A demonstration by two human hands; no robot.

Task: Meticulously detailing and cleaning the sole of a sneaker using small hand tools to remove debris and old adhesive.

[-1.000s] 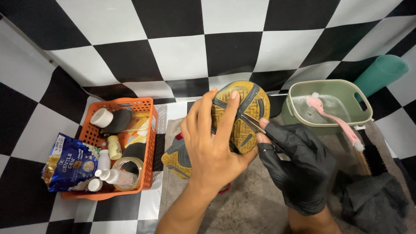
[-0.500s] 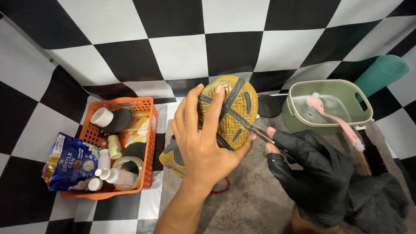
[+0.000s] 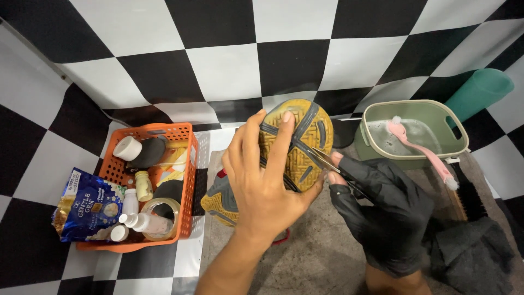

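My bare left hand [image 3: 267, 180] grips a shoe [image 3: 297, 143] and holds it up with its worn yellow sole and grey grooves facing me. My right hand [image 3: 382, 210], in a black glove with open fingertips, pinches a thin metal tool [image 3: 319, 157] whose tip rests against a groove of the sole. A second shoe [image 3: 221, 199], grey and yellow, lies on the mat beneath my left hand, mostly hidden by it.
An orange basket [image 3: 188, 180] at the left holds small bottles, tape rolls and a blue pouch. A green tub [image 3: 415, 134] with water and a pink brush stands at the right, beside a teal roll [image 3: 477, 93]. A dark cloth [image 3: 469, 251] lies at lower right.
My left hand has shifted slightly left with the shoe, fingers re-spread over the sole. My right hand has slid the metal tool along the sole's groove.
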